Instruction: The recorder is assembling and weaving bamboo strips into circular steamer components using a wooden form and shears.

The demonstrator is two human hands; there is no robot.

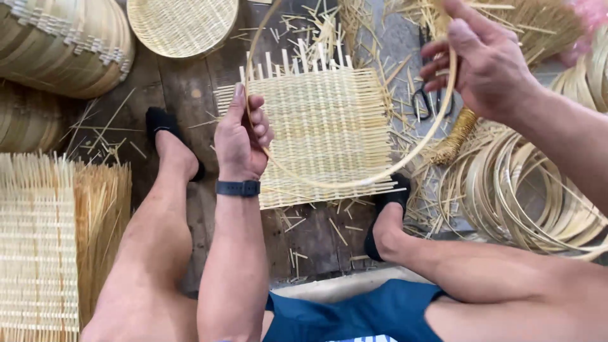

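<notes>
The scene is lit evenly by soft, bright daylight; no glare is seen. Faint shadows are cast under the legs (pixel 158 234) toward 6 o'clock. Slight blur is noted on the right hand (pixel 484 63) at 1 o'clock, and edges are bent by wide-angle distortion.

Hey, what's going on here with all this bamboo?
A seated person holds a thin bamboo hoop in both hands: the left hand grips its left side, the right hand its upper right. The hoop hangs above a square woven mat on the floor between their feet. Coiled strips lie to the right.
</notes>
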